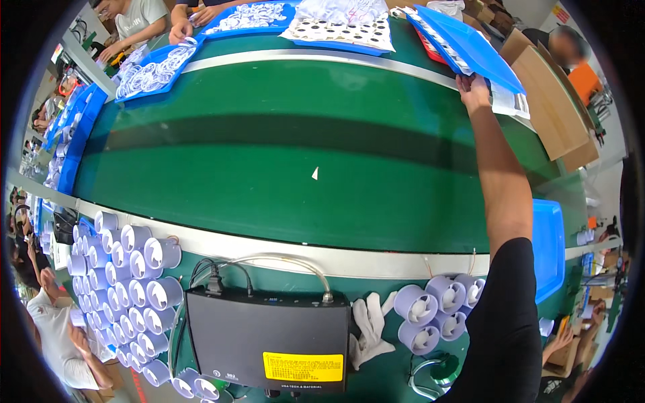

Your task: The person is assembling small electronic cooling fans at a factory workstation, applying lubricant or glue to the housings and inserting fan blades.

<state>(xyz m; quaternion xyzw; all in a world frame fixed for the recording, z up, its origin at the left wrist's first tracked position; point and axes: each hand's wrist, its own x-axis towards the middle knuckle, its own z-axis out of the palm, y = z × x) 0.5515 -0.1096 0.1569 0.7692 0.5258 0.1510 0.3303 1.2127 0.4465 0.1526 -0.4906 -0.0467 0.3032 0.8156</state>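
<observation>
My right arm stretches far across the green belt, and my right hand (474, 92) is at the near edge of a blue tray (480, 43) at the far right. The hand looks closed on that edge, though the tray partly hides the fingers. The tray sits tilted over white sheet-like pieces (440, 43) and a red tray (434, 50). Beside the hand lies a white, flat bag or sheet (507, 101). My left hand is out of view.
A small white scrap (315, 174) lies on the green belt (269, 148). Near me are a black box (235, 329) with cables, white gloves (369, 329) and several fan-like cylinders (161, 293). Co-workers sit beyond trays of white rings (151, 74). Cardboard (551, 101) stands at right.
</observation>
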